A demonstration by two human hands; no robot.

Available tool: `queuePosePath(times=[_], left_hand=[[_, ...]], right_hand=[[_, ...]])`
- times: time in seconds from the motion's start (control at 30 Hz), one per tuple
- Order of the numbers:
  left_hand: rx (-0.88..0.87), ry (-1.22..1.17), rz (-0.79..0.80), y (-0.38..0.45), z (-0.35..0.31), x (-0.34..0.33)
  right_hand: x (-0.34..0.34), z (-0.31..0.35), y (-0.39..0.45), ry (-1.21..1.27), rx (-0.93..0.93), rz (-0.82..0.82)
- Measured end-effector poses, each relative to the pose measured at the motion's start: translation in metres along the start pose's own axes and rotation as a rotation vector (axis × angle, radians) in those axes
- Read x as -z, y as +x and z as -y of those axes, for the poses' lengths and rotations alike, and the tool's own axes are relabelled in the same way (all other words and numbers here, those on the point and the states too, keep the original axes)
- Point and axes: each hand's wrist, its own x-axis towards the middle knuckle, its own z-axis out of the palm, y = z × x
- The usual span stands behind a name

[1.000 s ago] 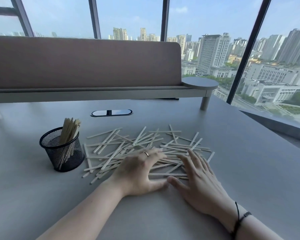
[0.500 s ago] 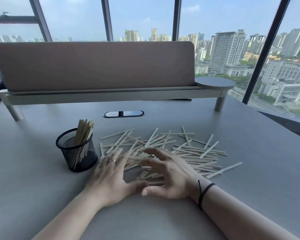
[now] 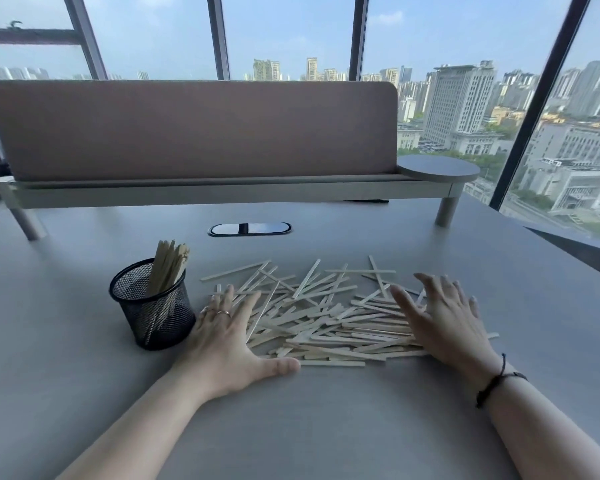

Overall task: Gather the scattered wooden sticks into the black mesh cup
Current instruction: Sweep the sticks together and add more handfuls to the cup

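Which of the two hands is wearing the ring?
The left hand, resting by the black mesh cup; the right hand shows no ring, only a dark cord at its wrist.

Right hand [image 3: 444,323] hides sticks [image 3: 312,320] beneath it.

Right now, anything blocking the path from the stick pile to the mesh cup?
Only the left hand itself: it lies flat between the scattered sticks and the black mesh cup. The cup's mouth is open, with a bundle of sticks already standing inside. The right hand rests on the pile's far side.
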Motion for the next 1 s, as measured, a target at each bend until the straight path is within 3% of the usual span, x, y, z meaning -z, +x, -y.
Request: queuePosePath(times=[0.33,0.77,1.0], left_hand=[[-0.255,-0.123,-0.006,0.003,-0.005,-0.006],[-0.267,-0.091,-0.056,0.003,-0.014,-0.008],[-0.316,-0.118,-0.097,0.001,-0.012,-0.010]], right_hand=[[-0.023,0.050,-0.015,-0.072,0.044,0.068],[-0.033,0.083,-0.035,-0.086,0.235,0.006],[-0.032,0.079,-0.038,-0.025,0.449,0.098]])
